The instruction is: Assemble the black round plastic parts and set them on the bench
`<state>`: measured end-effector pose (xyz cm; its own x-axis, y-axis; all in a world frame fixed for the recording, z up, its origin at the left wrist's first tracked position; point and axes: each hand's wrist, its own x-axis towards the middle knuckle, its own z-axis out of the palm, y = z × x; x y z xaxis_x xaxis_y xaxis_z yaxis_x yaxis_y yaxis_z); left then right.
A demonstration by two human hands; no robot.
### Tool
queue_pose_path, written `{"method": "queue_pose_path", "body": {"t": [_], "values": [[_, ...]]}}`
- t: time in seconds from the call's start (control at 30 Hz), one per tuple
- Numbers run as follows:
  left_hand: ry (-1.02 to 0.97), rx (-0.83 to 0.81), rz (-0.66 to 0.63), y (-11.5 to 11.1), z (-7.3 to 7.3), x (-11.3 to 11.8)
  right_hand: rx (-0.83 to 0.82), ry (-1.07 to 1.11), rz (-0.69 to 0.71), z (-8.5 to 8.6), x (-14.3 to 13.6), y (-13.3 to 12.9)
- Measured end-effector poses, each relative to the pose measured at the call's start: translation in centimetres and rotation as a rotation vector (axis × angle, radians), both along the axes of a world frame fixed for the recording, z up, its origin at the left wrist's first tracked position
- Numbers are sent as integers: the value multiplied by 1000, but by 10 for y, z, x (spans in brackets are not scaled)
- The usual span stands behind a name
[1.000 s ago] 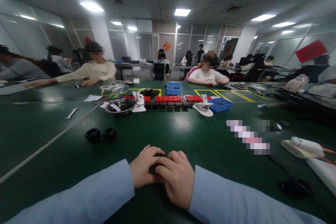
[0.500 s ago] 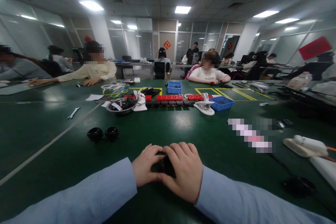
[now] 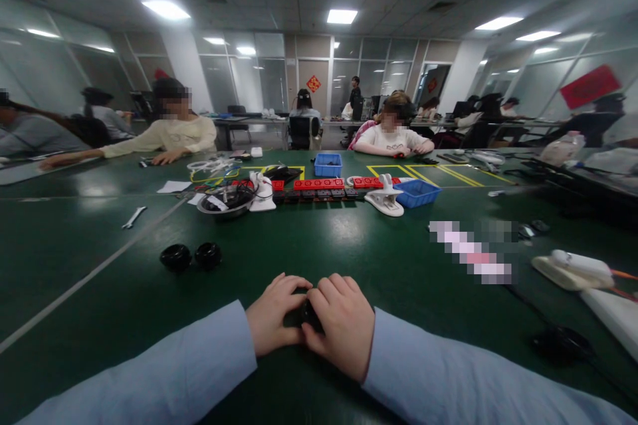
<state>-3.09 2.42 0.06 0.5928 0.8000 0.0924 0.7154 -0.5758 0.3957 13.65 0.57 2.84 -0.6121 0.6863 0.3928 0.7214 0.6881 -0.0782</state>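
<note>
A dark, glossy black rounded part [image 3: 311, 314] sits between my hands, low over the green table; most of it is hidden by the fingers. My left hand [image 3: 273, 317] grips it from the left, fingers and thumb curved around that side. My right hand [image 3: 343, 324] is wrapped over its right side, with the thumb near the left thumb. Farther off to the left stand two similar shiny black hollow pieces, a left one [image 3: 175, 257] and a right one [image 3: 208, 255].
A wrench [image 3: 134, 217] lies at left. Across the table stand a metal bowl [image 3: 224, 211] of dark parts, a white clip base [image 3: 385, 198], red blocks [image 3: 319, 184] and blue bins [image 3: 417, 194]. A black cabled object [image 3: 563, 344] lies right. Co-workers sit opposite.
My right hand has turned slightly and its fingers have curled in closer around the black part. My left hand keeps its hold. The whole view has shifted a little.
</note>
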Motion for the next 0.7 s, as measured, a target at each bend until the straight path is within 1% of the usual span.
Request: {"method": "queue_pose_path", "body": {"t": [0.13, 0.27, 0.4, 0.5, 0.7], "values": [[0, 10, 10, -2, 1, 1, -25, 9, 73, 1, 2, 1], [-10, 6, 13, -2, 1, 1, -106, 15, 200, 8, 6, 1], [-7, -8, 9, -1, 2, 1, -149, 70, 269, 12, 9, 1], [-5, -8, -8, -1, 3, 2, -130, 110, 299, 6, 9, 2], [-24, -27, -1, -3, 7, 2, -72, 177, 372, -9, 9, 8]]}}
